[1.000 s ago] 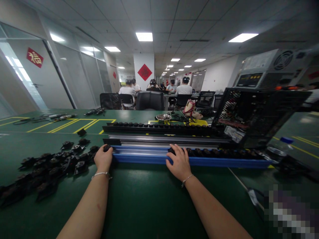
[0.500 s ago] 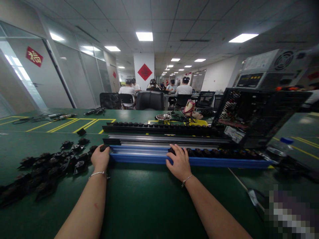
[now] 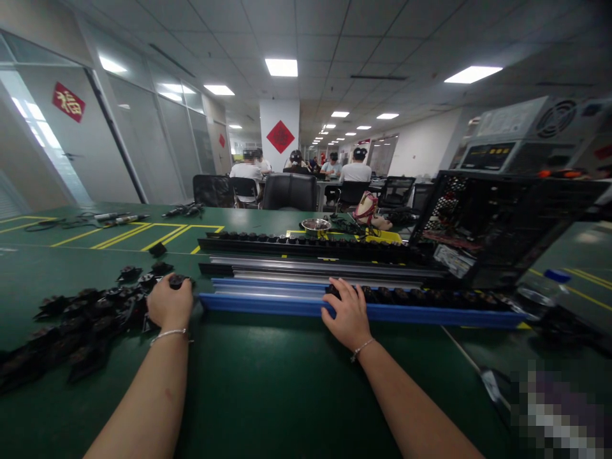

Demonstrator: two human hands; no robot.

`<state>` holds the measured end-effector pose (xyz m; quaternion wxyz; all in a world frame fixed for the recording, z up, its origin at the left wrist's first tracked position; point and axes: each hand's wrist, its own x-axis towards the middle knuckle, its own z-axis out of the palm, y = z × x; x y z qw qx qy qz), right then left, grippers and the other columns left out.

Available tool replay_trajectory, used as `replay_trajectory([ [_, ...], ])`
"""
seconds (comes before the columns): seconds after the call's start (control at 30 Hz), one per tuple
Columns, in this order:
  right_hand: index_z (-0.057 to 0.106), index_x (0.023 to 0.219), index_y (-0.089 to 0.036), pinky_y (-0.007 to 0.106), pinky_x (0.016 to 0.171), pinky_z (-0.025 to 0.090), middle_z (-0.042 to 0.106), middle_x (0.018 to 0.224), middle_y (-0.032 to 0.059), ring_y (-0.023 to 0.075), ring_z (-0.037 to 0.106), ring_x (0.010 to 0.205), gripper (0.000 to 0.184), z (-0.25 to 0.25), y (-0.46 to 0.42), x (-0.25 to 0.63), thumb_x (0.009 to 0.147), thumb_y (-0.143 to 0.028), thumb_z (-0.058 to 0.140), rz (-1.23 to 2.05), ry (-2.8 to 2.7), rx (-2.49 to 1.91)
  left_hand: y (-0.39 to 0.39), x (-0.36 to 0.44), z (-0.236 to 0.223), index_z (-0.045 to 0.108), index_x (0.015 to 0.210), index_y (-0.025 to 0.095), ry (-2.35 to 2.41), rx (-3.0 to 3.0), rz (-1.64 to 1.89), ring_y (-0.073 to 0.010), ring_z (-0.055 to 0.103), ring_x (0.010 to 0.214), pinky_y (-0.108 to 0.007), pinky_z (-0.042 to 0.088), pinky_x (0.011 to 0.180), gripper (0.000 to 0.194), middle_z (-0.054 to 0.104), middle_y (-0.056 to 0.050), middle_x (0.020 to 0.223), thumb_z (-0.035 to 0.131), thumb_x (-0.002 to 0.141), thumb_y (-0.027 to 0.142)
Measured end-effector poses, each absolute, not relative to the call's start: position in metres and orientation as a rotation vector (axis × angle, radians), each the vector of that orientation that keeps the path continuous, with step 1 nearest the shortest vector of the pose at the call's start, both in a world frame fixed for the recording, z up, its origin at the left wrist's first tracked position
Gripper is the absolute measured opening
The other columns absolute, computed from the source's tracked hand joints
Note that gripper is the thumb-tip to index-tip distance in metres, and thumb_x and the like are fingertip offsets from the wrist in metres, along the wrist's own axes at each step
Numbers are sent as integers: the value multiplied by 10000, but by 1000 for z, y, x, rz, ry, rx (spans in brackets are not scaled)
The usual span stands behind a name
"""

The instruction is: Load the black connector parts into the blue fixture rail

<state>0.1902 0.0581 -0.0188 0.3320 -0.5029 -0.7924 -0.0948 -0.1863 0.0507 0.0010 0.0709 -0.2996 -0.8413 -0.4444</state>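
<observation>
My left hand (image 3: 168,305) is closed on a small black plastic part (image 3: 176,280) at the right end of a heap of several black parts (image 3: 81,322) on the green table. My right hand (image 3: 348,312) rests with spread fingers on the near edge of a long blue rail (image 3: 268,305), its fingertips touching the leftmost of a row of black parts (image 3: 421,296) seated in the rail. The left stretch of the blue rail holds no parts.
Behind the blue rail lie a silver rail (image 3: 310,266) and a black rail (image 3: 306,245) filled with parts. An open black computer case (image 3: 497,229) stands at the right. A metal bowl (image 3: 314,224), tools and cables lie farther back. People sit at desks beyond office chairs (image 3: 289,191).
My left hand has moved left, away from the end of the blue rail, over to the heap of black parts. My right hand has stayed on the rail.
</observation>
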Motion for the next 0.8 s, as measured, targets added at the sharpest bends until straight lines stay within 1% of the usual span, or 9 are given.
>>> replay_trajectory([
  [0.13, 658, 859, -262, 529, 1092, 164, 506, 1326, 43, 254, 373, 1279, 144, -19, 58, 191, 755, -259, 558, -245, -2070, -1319, 39, -195, 2, 628, 1052, 133, -2446, -882, -1153, -392, 474, 1127, -584, 387, 872, 392, 608, -179, 1115, 550, 729, 340],
  [0.23, 660, 858, -262, 530, 1090, 164, 509, 1323, 45, 258, 378, 1273, 146, -20, 59, 191, 752, -262, 560, -252, -2072, -1315, 32, -210, -4, 622, 1026, 127, -2445, -919, -1020, -406, 445, 1147, -595, 347, 879, 372, 573, -199, 1136, 502, 765, 363],
  [0.3, 660, 861, -263, 530, 1089, 166, 510, 1321, 45, 259, 382, 1269, 148, -20, 59, 191, 753, -268, 559, -254, -2071, -1315, 30, -218, -8, 612, 1030, 133, -2482, -895, -953, -400, 445, 1147, -587, 335, 882, 387, 565, -199, 1139, 479, 776, 392],
  [0.37, 661, 863, -263, 527, 1089, 169, 511, 1321, 45, 259, 385, 1266, 151, -21, 60, 191, 756, -272, 555, -256, -2068, -1317, 30, -223, -10, 604, 1027, 146, -2507, -837, -926, -390, 451, 1143, -579, 337, 882, 387, 569, -191, 1144, 476, 773, 408],
  [0.47, 662, 867, -263, 523, 1091, 166, 508, 1323, 44, 257, 384, 1268, 162, -21, 59, 192, 751, -257, 549, -258, -2069, -1313, 31, -221, -10, 583, 1050, 138, -2498, -804, -940, -383, 455, 1152, -586, 327, 905, 386, 566, -202, 1170, 476, 774, 385],
  [0.6, 663, 892, -275, 518, 1092, 168, 503, 1323, 42, 254, 378, 1274, 190, -20, 58, 192, 753, -250, 535, -258, -2068, -1304, 33, -213, -8, 539, 1126, 107, -2426, -828, -1017, -373, 389, 1246, -640, 222, 1000, 411, 519, -238, 1256, 472, 775, 311],
  [0.7, 630, 1020, -266, 502, 1095, 178, 505, 1317, 56, 249, 383, 1270, 281, -20, 59, 192, 764, -252, 516, -277, -2029, -1303, 34, -206, -6, 513, 1161, 102, -2348, -854, -1063, -357, 298, 1319, -672, 149, 1029, 436, 475, -234, 1323, 490, 751, 247],
  [0.8, 528, 1188, -200, 494, 1100, 179, 530, 1284, 90, 251, 384, 1268, 428, -21, 60, 191, 764, -249, 499, -326, -1934, -1311, 40, -195, -3, 487, 1201, 78, -2243, -935, -1077, -320, 267, 1345, -632, 156, 1062, 486, 492, -212, 1315, 487, 731, 201],
])
